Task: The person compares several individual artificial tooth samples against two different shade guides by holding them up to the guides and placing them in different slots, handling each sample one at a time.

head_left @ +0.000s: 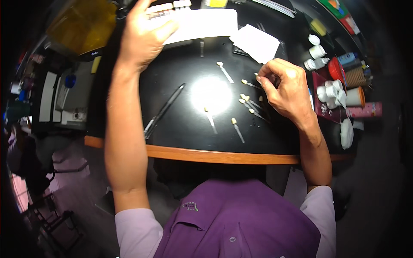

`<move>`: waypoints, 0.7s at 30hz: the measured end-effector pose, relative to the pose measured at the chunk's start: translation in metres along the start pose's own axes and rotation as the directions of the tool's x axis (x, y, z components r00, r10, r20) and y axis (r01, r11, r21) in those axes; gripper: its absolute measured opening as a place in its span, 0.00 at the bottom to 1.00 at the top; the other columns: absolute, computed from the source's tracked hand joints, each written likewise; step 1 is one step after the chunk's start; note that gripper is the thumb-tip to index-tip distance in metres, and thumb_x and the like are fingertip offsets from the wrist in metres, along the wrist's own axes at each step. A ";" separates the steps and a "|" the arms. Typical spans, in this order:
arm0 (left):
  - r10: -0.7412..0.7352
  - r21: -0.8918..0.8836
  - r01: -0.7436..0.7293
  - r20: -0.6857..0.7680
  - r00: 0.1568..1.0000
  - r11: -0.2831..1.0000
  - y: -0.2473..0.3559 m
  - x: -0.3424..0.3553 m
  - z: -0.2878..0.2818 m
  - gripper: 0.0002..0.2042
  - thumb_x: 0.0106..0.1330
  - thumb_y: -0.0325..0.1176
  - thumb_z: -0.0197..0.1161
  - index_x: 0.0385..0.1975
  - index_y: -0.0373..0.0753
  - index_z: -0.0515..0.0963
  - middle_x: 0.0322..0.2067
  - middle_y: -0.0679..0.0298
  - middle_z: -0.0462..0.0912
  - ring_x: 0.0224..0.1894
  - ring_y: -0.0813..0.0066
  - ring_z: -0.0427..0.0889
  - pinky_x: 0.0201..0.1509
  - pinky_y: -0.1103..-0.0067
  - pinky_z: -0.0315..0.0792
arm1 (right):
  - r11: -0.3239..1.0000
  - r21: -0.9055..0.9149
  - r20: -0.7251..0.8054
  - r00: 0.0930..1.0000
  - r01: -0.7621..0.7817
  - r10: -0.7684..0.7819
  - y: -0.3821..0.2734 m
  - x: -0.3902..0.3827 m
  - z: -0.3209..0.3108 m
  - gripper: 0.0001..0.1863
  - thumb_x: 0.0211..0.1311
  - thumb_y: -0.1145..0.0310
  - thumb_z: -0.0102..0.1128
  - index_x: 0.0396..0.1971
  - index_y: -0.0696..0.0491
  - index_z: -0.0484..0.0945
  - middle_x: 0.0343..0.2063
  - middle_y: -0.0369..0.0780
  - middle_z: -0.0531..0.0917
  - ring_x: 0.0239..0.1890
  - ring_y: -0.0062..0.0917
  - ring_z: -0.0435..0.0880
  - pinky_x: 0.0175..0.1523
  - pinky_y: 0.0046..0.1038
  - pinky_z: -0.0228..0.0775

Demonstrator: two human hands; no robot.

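My left hand (144, 38) is at the far left of the table, closed on a white dental shade guide (206, 25). Its thumb lies across the front, and a row of tooth-coloured tabs stands along the top edge. At the right, my right hand (286, 88) pinches a small dental shade tab (258, 78) between thumb and fingertips, mostly hidden by the fingers. Several loose shade tabs lie on the black tabletop: one tab (224, 72) farther back, another (211, 120) near the middle, one (237, 130) nearer the front edge, and a cluster (247, 102) beside my right hand.
A black pen (165, 109) lies slantwise near my left forearm. White paper sheets (257, 43) rest beyond my right hand. At the right stand white bottles (317, 52), a dark red tray (320, 92) of white cups and an orange-rimmed cup (356, 96). The table has a wooden front edge (215, 155).
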State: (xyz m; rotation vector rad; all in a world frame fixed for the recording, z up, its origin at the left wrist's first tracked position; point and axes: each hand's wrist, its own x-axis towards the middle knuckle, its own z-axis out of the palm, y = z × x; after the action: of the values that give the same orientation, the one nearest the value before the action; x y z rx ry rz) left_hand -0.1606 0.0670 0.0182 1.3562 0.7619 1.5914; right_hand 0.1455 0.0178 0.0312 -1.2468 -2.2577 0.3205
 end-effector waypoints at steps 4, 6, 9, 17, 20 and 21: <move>0.069 0.151 -0.077 0.058 0.996 0.986 -0.003 0.001 -0.004 0.29 0.63 0.32 0.70 0.62 0.29 0.68 0.45 0.57 0.86 0.45 0.72 0.86 0.52 0.76 0.80 | 0.993 -0.107 0.011 0.999 -0.047 0.049 0.020 -0.028 -0.012 0.02 0.54 0.79 0.67 0.27 0.58 0.83 0.24 0.41 0.83 0.25 0.31 0.83 0.32 0.30 0.73; 0.070 0.141 -0.077 0.055 0.996 0.987 -0.008 0.002 -0.001 0.30 0.62 0.32 0.71 0.63 0.30 0.68 0.45 0.58 0.86 0.46 0.72 0.86 0.52 0.77 0.80 | 0.992 -0.118 0.019 0.998 -0.053 0.056 0.024 -0.038 -0.013 0.01 0.53 0.81 0.67 0.26 0.59 0.85 0.25 0.41 0.85 0.26 0.27 0.85 0.31 0.26 0.73; 0.023 0.124 -0.027 0.030 0.999 0.992 -0.007 0.000 0.007 0.31 0.61 0.31 0.72 0.63 0.30 0.68 0.45 0.59 0.86 0.46 0.74 0.85 0.51 0.78 0.80 | 0.997 -0.016 -0.045 0.996 -0.076 0.075 0.028 -0.048 -0.009 0.03 0.52 0.80 0.67 0.28 0.60 0.87 0.26 0.41 0.86 0.25 0.26 0.84 0.31 0.27 0.72; 0.060 0.197 -0.059 0.000 0.998 0.979 -0.004 -0.006 0.013 0.27 0.61 0.27 0.71 0.61 0.30 0.71 0.46 0.60 0.85 0.47 0.75 0.85 0.52 0.79 0.79 | 0.985 0.061 -0.010 0.987 -0.162 0.163 0.021 -0.045 -0.016 0.04 0.52 0.78 0.66 0.28 0.59 0.87 0.27 0.42 0.85 0.27 0.28 0.85 0.32 0.27 0.75; 0.017 0.427 -0.001 -0.035 0.999 0.904 -0.007 0.004 -0.001 0.25 0.62 0.22 0.66 0.62 0.37 0.76 0.42 0.65 0.84 0.43 0.82 0.81 0.50 0.84 0.75 | 0.993 0.079 -0.041 0.995 -0.093 0.096 0.021 -0.043 -0.013 0.05 0.53 0.79 0.67 0.31 0.59 0.87 0.28 0.41 0.84 0.29 0.28 0.85 0.33 0.27 0.76; 0.017 0.427 -0.002 -0.032 0.999 0.904 -0.009 0.005 -0.004 0.25 0.62 0.22 0.66 0.62 0.37 0.76 0.42 0.65 0.84 0.43 0.82 0.81 0.50 0.84 0.75 | 0.993 0.111 -0.041 0.998 -0.043 0.048 0.020 -0.043 -0.011 0.06 0.53 0.80 0.67 0.32 0.59 0.87 0.29 0.41 0.84 0.30 0.28 0.85 0.35 0.27 0.76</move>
State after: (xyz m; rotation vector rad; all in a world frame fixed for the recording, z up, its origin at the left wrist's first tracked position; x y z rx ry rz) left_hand -0.1624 0.0754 0.0114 1.6444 1.1794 1.5107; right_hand 0.1843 -0.0074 0.0168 -1.2378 -2.1471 0.4245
